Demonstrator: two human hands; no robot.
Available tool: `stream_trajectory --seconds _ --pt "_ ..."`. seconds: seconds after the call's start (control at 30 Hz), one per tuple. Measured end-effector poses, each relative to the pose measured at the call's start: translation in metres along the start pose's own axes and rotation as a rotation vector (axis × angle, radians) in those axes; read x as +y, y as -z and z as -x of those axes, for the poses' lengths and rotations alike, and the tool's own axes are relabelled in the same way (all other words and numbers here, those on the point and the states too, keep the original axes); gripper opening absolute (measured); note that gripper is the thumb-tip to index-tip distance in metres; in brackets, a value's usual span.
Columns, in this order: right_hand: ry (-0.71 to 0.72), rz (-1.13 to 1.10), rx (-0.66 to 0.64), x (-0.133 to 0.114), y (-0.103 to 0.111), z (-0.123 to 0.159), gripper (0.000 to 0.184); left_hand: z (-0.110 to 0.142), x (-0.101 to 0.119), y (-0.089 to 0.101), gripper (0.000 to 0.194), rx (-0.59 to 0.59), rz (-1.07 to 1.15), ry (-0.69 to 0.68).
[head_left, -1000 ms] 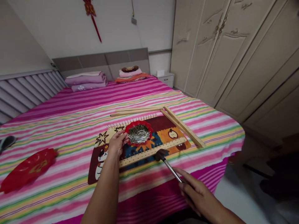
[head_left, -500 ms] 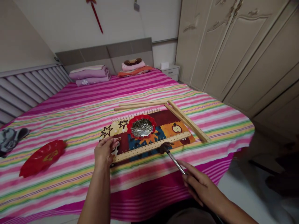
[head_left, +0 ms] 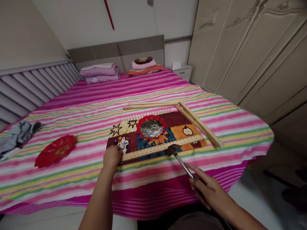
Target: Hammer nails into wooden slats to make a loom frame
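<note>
A pale wooden strip (head_left: 158, 148) with rows of small holes lies across a patterned mat (head_left: 171, 118), and several nails stand up along it. My left hand (head_left: 112, 157) is at the strip's left end with its fingers closed; the fingertips face away, so what they pinch is hidden. In my right hand (head_left: 207, 188) is the handle of a hammer (head_left: 181, 162). The hammer's dark head rests by the strip's near edge, right of its middle. Beyond the strip, a red scalloped dish (head_left: 163, 122) full of loose nails (head_left: 151, 128) sits on the mat.
More wooden strips (head_left: 201, 124) lie at the mat's right and far sides. A row of upright nails (head_left: 146, 115) lines the far edge. To the left are a red dish or lid (head_left: 56, 150) and a grey cloth (head_left: 21, 135). Everything lies on a striped bedspread (head_left: 96, 179).
My left hand has gone down from above the mat's cat picture to the strip's left end. The hammer stays by the strip in my right hand. The view has shifted slightly.
</note>
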State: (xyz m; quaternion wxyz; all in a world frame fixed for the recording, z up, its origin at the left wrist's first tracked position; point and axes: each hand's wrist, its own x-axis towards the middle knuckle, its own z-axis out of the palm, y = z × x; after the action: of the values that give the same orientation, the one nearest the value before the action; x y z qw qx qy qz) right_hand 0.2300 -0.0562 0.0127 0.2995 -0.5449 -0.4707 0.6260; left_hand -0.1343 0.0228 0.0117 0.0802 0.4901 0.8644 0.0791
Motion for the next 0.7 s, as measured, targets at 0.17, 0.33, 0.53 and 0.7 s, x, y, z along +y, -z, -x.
stream_trajectory --seconds 0.17,0.33,0.53,0.7 --pt "-0.002 0.005 -0.010 0.003 0.001 -0.001 0.068 0.019 0.001 -0.003 0.019 0.019 0.747 0.188" --pt "-0.011 0.005 -0.055 0.006 -0.001 -0.005 0.067 0.038 0.006 -0.017 0.035 0.000 1.216 0.206" --pt "0.039 0.050 -0.134 0.011 0.000 -0.012 0.071 0.039 0.005 -0.037 0.037 0.075 1.172 0.163" --pt "0.110 0.117 -0.169 0.008 0.000 -0.010 0.065 0.039 -0.002 -0.049 0.033 0.109 1.021 0.107"
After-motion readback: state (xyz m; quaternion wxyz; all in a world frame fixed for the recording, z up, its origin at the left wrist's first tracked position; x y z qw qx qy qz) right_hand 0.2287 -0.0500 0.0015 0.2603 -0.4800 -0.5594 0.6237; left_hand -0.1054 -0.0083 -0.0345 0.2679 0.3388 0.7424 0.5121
